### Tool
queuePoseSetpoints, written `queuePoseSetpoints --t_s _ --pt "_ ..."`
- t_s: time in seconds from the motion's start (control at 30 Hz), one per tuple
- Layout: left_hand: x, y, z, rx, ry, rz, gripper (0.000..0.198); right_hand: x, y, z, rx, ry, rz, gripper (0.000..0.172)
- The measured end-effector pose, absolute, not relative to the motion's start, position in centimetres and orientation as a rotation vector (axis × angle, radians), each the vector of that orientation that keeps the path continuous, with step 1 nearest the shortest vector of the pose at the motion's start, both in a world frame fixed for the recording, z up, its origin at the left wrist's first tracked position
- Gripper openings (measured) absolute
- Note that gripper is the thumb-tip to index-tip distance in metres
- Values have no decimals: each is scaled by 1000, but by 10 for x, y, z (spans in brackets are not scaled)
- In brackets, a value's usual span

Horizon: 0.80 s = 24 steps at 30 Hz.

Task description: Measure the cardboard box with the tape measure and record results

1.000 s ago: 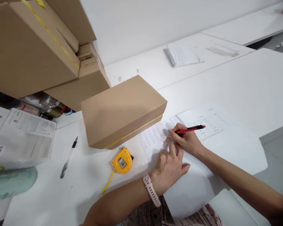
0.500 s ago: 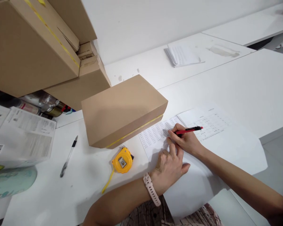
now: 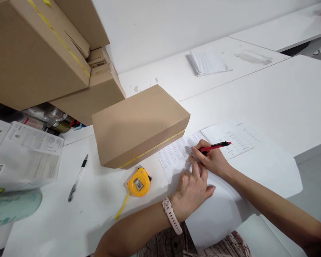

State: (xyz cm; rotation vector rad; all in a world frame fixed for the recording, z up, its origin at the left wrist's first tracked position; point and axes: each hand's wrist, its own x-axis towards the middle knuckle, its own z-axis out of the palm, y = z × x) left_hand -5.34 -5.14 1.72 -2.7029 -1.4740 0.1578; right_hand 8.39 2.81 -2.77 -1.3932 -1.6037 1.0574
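Observation:
My right hand (image 3: 212, 159) grips a red and black pen (image 3: 215, 147), its tip down at the printed sheet (image 3: 173, 151), which carries columns of small text. My left hand (image 3: 192, 192), with a pale pink band at the wrist, lies on the paper with its fingers stretched out, their tips close to the right hand. A second printed page (image 3: 238, 142) lies to the right, its lower part curving over the table edge. Just beyond the sheet stands a closed brown cardboard box (image 3: 139, 125) with a yellow line along its side.
A yellow tape measure (image 3: 139, 182) sits left of my left hand, its yellow strap trailing. Farther left lies a clear pen with a black grip (image 3: 77, 178). Large cardboard boxes (image 3: 37, 53) are stacked at the back left. A paper stack (image 3: 208, 62) lies by the wall.
My right hand and the pen have shifted very slightly to the right over the sheet. My left hand stays where it was.

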Motion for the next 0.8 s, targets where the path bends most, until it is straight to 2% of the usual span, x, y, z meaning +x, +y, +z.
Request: queuePoseSetpoints --t_s 0.4,0.8 --pt "-52 -51 15 -2738 -1502 184 68 84 29 -27 -1399 -1611 1023 38" --pt "-52 -51 15 -2712 -1481 177 70 86 29 -29 -1394 -1629 1008 34"
